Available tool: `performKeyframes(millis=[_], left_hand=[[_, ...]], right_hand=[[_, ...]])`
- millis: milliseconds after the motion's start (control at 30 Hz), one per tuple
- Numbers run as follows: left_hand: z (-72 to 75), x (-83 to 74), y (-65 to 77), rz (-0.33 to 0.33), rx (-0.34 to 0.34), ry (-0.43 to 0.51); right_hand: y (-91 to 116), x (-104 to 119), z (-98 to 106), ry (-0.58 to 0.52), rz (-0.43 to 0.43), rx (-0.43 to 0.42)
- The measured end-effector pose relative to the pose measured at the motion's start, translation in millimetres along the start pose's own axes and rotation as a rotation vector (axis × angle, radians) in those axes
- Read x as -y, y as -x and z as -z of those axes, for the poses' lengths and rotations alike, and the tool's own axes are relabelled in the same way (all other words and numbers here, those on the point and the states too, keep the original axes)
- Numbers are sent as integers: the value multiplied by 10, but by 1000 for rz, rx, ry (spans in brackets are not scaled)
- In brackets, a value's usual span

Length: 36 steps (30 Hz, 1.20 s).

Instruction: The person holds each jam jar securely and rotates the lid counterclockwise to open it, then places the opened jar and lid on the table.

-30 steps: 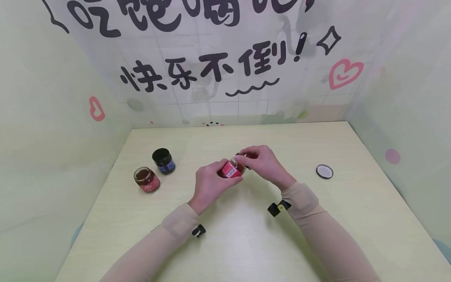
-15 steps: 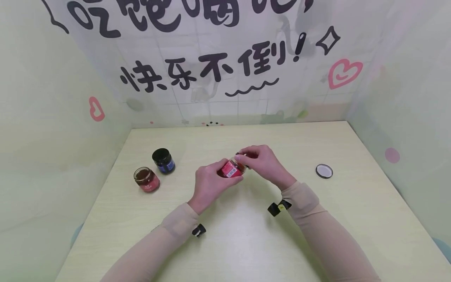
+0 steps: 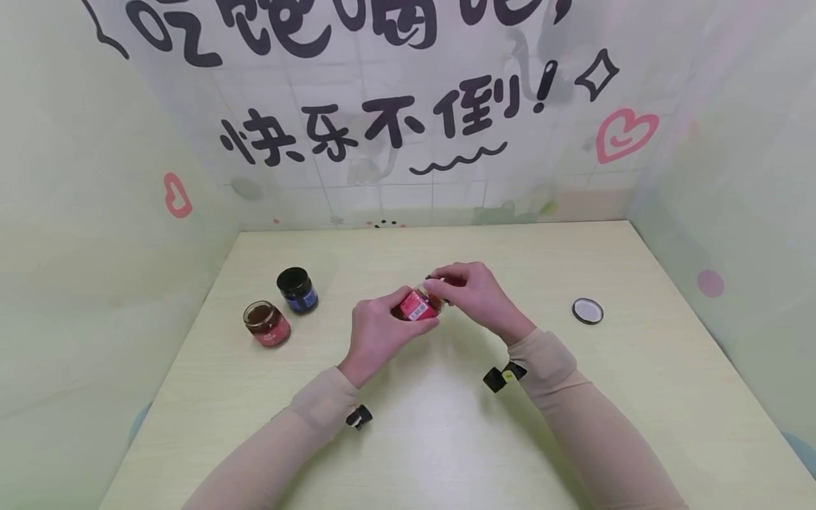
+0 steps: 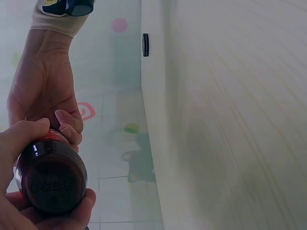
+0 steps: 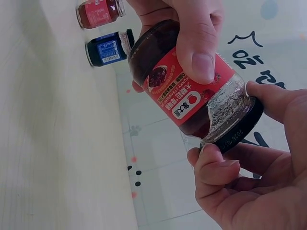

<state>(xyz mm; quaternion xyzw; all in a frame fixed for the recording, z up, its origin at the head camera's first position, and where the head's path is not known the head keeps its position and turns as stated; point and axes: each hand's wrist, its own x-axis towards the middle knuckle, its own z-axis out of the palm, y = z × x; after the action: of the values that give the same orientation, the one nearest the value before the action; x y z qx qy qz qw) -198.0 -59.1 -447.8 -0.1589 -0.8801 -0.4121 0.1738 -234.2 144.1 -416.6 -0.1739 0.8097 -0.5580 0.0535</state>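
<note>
Tilted above the middle of the table is a glass jam jar (image 5: pixel 192 91) with a red strawberry label and dark red contents. My left hand (image 3: pixel 377 327) grips its body, thumb across the label in the right wrist view. On the jar's mouth sits a black lid (image 5: pixel 235 129), and my right hand (image 3: pixel 474 296) pinches that lid's rim between thumb and fingers. Clear crinkled film (image 5: pixel 228 108) shows around the neck below the lid. The left wrist view looks onto the jar's dark base (image 4: pixel 53 184). Whether the lid is loose, I cannot tell.
At the table's left stand a lidless jar with a red label (image 3: pixel 268 324) and a dark jar with a blue label and black lid (image 3: pixel 297 290). A loose lid (image 3: pixel 587 311) lies at the right, pale inside up. Walls rise behind and on both sides.
</note>
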Motion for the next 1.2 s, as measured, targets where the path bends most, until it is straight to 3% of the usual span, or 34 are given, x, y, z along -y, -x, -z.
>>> performKeyframes(millis=[400,633,800,933,1200], left_hand=[[15,-12,-9,24,5,19],[4,7,-19,36,10,33],[2,9,-19,29,10,29],[3,6,-24,24,14,24],[-3,10,-39,30,13,38]], right_hand=[[-6,-7,-3,-24,-1,-8],[102,304,-13,-20,-30,-12],[110,307,-13,-24,-16,-8],[93,269,-13,-19,-11,-10],[-21,-24,-26,-40,-3,-20]])
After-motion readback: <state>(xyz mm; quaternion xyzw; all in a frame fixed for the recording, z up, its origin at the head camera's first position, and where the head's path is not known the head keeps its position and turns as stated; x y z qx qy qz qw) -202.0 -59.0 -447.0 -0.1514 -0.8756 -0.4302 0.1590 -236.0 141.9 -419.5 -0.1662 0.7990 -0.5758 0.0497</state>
